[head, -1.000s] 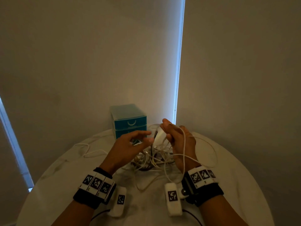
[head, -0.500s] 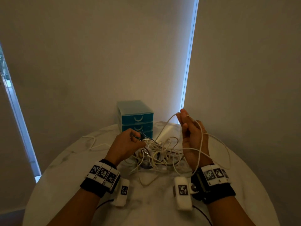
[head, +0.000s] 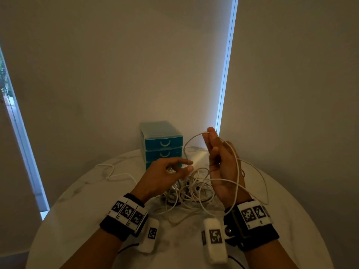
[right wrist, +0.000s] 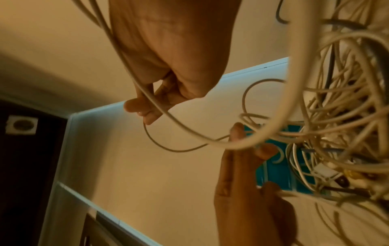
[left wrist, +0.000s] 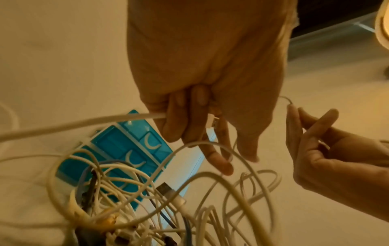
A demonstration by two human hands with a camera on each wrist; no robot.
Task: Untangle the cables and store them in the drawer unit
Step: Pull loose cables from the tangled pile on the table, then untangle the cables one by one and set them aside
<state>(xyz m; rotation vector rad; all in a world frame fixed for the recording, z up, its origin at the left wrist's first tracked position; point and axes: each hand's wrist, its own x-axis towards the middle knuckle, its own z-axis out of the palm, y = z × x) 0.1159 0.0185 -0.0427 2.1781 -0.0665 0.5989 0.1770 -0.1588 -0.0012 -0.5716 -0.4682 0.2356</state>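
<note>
A tangle of white cables (head: 192,193) lies on the round white table (head: 77,220), in front of the teal drawer unit (head: 163,144), whose drawers are closed. My left hand (head: 186,166) hovers over the tangle. Its curled fingers hold a thick white cable (left wrist: 84,124) and its USB plug (left wrist: 212,123), while thumb and forefinger stretch toward the right hand. My right hand (head: 208,133) is raised upright and pinches a thin white cable (right wrist: 179,149) at its fingertips. That cable loops down round the wrist into the tangle (right wrist: 336,116).
A loose white cable (head: 116,174) trails across the table's left side. The drawer unit stands at the table's far edge against the wall. Window blinds with bright gaps (head: 226,65) hang behind.
My right hand has let go of a white plug block and risen with a thin cable. My left hand closed on a plug, then stretched thumb and forefinger rightward.
</note>
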